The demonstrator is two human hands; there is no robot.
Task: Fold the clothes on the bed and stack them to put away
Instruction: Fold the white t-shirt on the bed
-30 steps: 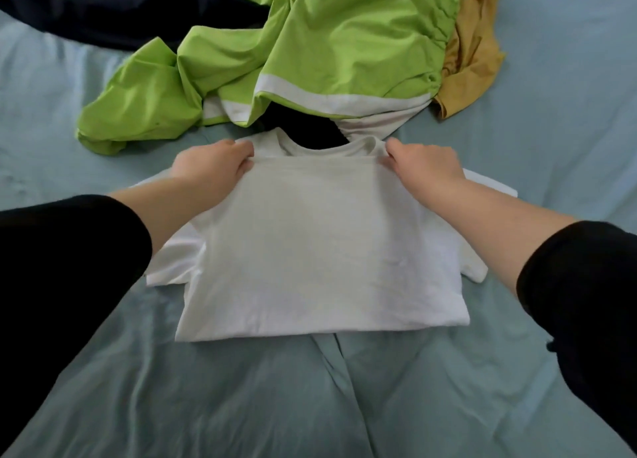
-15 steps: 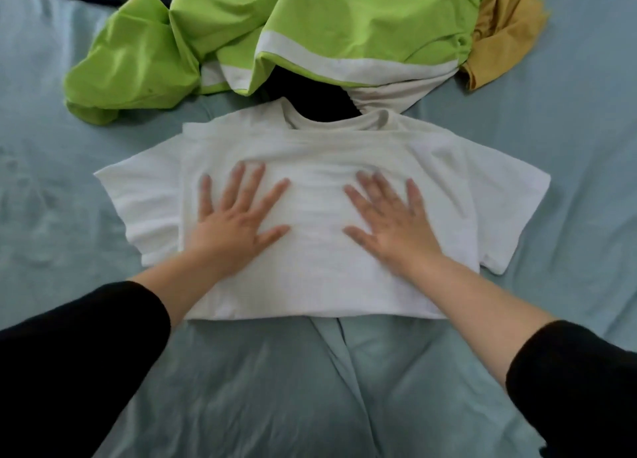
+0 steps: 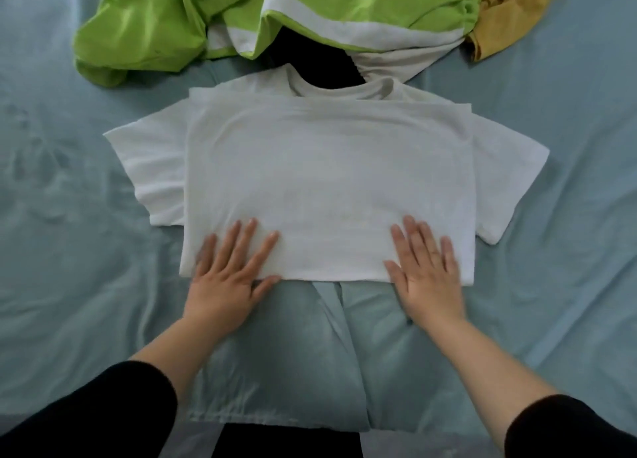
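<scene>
Centre of frame: white T-shirt [image 3: 327, 181] lies flat on the bed [image 3: 69, 216], folded once across w/ the hem brought up near the collar, so the body is a doubled rectangle. Both short sleeves stick out at frame left and right, not yet tucked. Left hand [image 3: 227, 278] is at the lower-left corner of the fold, right hand [image 3: 427, 275] at the lower-right. Both are palm-down, fingers [image 3: 246, 237] straight and a bit spread, pressing on the cloth, nothing gripped or pinched. Heels of both hands sit off the shirt on the sheet. We read this as setting the near crease: flat hands at the two corners stop the layers sliding & flatten the fold. Shirt lies square to the person, prob. so the next folds (sleeves in, then halves) come easy; our guess. Top of frame holds the unfolded heap: lime-green garment [image 3: 155, 26] w/ white band, upper left to centre; mustard-yellow piece [image 3: 510, 16], upper right; black item [image 3: 313, 64] under the green, touching the shirt's collar. No basket, drawer or box in view; the bed carries everything, and we see no finished stack. Task early, we judge: one item part-folded, at least three to go.
</scene>
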